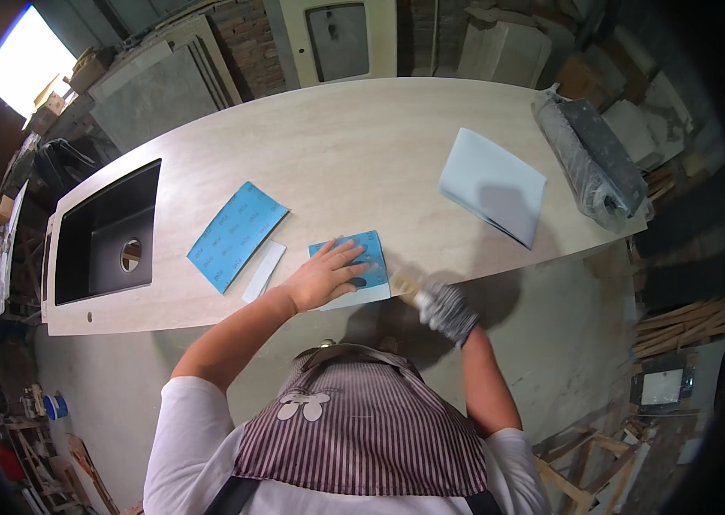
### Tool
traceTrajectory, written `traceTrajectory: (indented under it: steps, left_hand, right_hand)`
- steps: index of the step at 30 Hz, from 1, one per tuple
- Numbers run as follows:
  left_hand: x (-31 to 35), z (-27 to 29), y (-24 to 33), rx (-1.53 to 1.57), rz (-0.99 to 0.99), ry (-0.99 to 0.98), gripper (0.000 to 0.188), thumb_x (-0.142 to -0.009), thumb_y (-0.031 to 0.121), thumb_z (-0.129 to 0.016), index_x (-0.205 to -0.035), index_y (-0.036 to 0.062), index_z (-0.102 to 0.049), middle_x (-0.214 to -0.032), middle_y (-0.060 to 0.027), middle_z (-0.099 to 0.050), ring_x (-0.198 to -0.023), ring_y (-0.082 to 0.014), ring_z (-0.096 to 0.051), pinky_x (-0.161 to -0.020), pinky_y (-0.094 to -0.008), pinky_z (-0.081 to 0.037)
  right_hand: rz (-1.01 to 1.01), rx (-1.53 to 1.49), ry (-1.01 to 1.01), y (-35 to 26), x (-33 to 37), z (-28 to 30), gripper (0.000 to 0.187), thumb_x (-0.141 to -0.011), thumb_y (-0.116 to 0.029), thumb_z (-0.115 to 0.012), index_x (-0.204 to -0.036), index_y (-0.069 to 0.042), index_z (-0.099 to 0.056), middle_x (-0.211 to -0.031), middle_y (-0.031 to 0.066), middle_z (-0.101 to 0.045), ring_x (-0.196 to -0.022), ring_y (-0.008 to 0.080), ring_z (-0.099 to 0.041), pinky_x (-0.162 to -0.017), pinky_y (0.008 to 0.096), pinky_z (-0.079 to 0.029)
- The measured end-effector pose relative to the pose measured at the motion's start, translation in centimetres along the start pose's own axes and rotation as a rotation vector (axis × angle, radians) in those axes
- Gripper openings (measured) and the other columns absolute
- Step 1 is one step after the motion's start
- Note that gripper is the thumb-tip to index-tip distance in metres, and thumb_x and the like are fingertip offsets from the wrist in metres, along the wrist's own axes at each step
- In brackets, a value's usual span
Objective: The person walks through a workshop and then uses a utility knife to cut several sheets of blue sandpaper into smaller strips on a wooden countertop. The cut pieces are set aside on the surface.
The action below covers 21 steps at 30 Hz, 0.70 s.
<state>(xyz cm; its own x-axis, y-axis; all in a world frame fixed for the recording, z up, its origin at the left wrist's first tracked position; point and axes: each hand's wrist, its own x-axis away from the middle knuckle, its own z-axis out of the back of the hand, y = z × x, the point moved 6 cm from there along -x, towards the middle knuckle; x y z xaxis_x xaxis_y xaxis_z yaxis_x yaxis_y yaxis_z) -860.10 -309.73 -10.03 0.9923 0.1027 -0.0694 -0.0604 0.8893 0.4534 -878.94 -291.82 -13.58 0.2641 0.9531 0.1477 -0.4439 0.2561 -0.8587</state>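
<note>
My bare left hand (326, 275) lies flat with fingers spread on a small blue printed sheet (373, 246), which looks like sandpaper seen from its back. A white strip shows along that sheet's near edge, at the front edge of the countertop (337, 163). Just right of the sheet, my right hand (448, 314) wears a grey knit glove and is closed around a pale, wooden-looking handled tool (408, 286); blur hides its exact kind. Left of my left hand sit a larger blue printed sheet (238, 233) and a narrow white folded piece (265, 271).
A black sink (109, 240) is set into the countertop's left end. Folded pale sheets (493, 184) lie toward the right, beside a plastic-wrapped dark bundle (592, 154) at the right end. Stone slabs (157, 99) lean behind; wooden frames (581, 468) stand on the floor at right.
</note>
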Motion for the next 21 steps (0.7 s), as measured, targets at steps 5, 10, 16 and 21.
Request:
traceTrajectory:
  steps: [5, 10, 16, 21]
  left_hand:
    - [1.9, -0.7, 4.4, -0.145, 0.264, 0.073, 0.051, -0.085, 0.029, -0.071, -0.13, 0.0081, -0.059, -0.12, -0.0116, -0.056, -0.115, -0.0306, -0.052, -0.098, -0.0432, -0.042]
    - [3.1, -3.1, 4.4, -0.152, 0.297, 0.256, 0.04, -0.08, 0.014, -0.068, -0.12, 0.0152, -0.062, -0.112, -0.007, -0.057, -0.107, -0.0277, -0.054, -0.09, -0.0407, -0.044]
    - [4.0, -2.9, 4.7, -0.021, 0.423, 0.162, 0.03, -0.081, 0.014, -0.067, -0.11, 0.0111, -0.061, -0.104, -0.0107, -0.058, -0.103, -0.0309, -0.056, -0.09, -0.0423, -0.045]
    - [7.9, 1.4, 4.3, 0.015, 0.458, 0.293, 0.023, -0.077, 0.005, -0.065, -0.099, 0.009, -0.06, -0.095, -0.0123, -0.06, -0.096, -0.0341, -0.058, -0.085, -0.0452, -0.046]
  right_hand:
    - [0.044, 0.396, 0.384, 0.9, -4.7, 4.5, 0.026, -0.091, -0.019, -0.058, -0.112, -0.005, -0.066, -0.1, 0.022, -0.065, -0.095, 0.0378, -0.064, -0.087, 0.0454, -0.052]
    - [0.275, 0.78, 0.423, -4.5, -5.5, 2.8, 0.03, -0.084, -0.015, -0.059, -0.111, -0.003, -0.066, -0.109, 0.0177, -0.066, -0.104, 0.0336, -0.063, -0.093, 0.0442, -0.05]
    - [0.476, 0.679, -0.184, -6.8, -4.2, -4.4, 0.076, -0.073, -0.049, -0.076, -0.138, -0.015, -0.055, -0.135, 0.0119, -0.057, -0.128, 0.0313, -0.051, -0.11, 0.0489, -0.035]
    - [0.468, 0.819, -0.255, -5.8, -4.1, -4.8, 0.081, -0.072, -0.052, -0.078, -0.142, -0.019, -0.052, -0.143, 0.0047, -0.052, -0.135, 0.0285, -0.043, -0.114, 0.0491, -0.029]
